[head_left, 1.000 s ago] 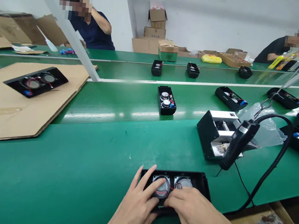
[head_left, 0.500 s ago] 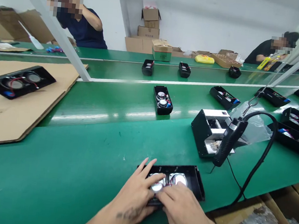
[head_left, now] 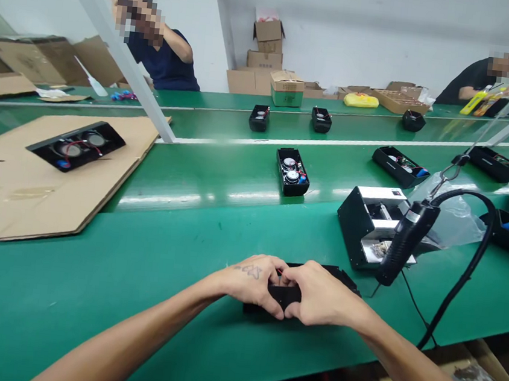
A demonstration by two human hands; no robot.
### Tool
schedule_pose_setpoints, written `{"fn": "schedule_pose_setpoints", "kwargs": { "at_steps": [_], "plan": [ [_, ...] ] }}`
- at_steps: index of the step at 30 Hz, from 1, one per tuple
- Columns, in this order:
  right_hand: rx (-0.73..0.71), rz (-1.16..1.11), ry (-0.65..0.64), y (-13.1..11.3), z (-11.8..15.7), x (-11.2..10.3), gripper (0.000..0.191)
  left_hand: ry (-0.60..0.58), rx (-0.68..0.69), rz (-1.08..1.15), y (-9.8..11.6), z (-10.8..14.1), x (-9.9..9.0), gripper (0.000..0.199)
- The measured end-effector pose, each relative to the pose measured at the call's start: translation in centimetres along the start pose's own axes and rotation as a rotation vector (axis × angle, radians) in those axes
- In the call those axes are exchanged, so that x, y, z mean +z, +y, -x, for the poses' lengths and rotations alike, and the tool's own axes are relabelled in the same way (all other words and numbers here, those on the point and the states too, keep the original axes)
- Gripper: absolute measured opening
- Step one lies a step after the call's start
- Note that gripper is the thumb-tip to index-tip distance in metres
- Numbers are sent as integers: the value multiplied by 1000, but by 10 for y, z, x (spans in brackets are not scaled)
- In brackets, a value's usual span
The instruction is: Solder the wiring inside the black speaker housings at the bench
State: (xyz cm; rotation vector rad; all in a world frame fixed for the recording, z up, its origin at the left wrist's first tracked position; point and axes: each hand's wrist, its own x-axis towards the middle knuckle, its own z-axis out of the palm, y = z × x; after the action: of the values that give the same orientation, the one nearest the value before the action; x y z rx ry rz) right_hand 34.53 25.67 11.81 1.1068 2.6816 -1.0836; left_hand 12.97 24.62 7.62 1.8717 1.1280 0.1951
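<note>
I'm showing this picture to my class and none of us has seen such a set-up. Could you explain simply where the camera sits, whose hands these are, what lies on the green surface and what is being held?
The camera is worn on a person's head and looks forward and down, so the two bare arms reaching in from the bottom are that person's own. The left hand and the right hand meet over a black speaker housing, each with a closed grip on it, on a green workbench. To the right hangs a black electric screwdriver on a cable, in front of a black and white box. Further out, on the conveyor belt, lies another open speaker housing, round speakers showing. On the left, a third housing rests on a cardboard sheet. Two other people sit on the far side.
</note>
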Motion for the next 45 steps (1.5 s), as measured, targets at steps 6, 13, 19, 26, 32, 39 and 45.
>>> {"fn": "schedule_pose_setpoints", "kwargs": {
  "at_steps": [6, 13, 19, 26, 32, 39, 45],
  "plan": [
    [29, 59, -32, -3, 2, 3, 35, -34, 0, 75, 4, 1, -2, 46],
    [21, -49, -47, -6, -3, -1, 31, -37, -77, 105, 5, -1, -4, 50],
    [0, 58, 12, -1, -3, 9, 33, -53, 26, 124, 3, -2, -3, 50],
    [1, 170, -3, -5, -1, 18, 49, -52, 133, 63, 1, 1, -1, 51],
    [-170, 69, 200, 3, 34, 11, 33, 82, 193, -278, -3, 22, 27, 24],
    [134, -94, 1585, 116, 80, -16, 53, 327, 447, -701, -19, 53, 88, 31],
    [277, -388, 1324, 156, 74, -20, 43, 398, 494, -691, -26, 52, 92, 34]
  ]
}}
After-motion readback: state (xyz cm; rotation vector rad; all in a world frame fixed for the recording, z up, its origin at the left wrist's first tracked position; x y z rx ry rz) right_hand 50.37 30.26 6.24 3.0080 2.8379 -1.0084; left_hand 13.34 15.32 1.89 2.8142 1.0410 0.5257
